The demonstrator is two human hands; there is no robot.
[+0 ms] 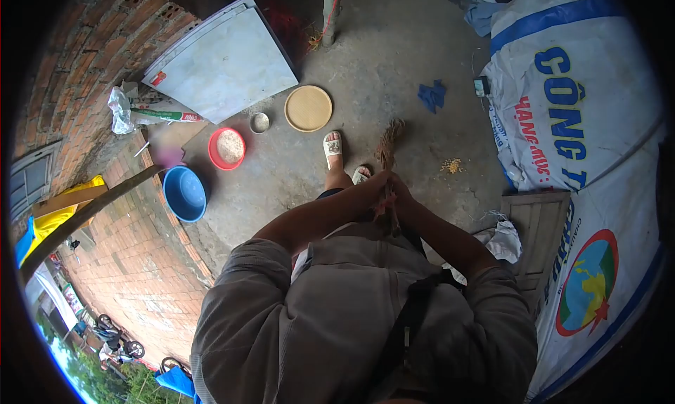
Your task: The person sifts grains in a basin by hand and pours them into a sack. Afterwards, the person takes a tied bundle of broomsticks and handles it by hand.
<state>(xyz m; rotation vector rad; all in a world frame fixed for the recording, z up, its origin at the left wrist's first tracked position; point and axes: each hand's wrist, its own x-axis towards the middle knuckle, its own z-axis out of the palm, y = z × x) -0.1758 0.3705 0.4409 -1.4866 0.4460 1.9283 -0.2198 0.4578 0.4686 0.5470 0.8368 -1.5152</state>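
Observation:
My left hand and my right hand are closed together around the handle of a straw broom. Its frayed brush end points away from me, and the other end lies close to my belly. The fingers are partly hidden by the hands and the broom. Below the broom, to its left, are my sandalled feet. On the concrete to the right lies a small scatter of yellow grains, apart from the broom.
Left of me stand a round tan tray, a metal bowl, a red basin with pale contents and a blue basin. White panels lean by the brick wall. Large printed sacks line the right; a blue cloth lies ahead.

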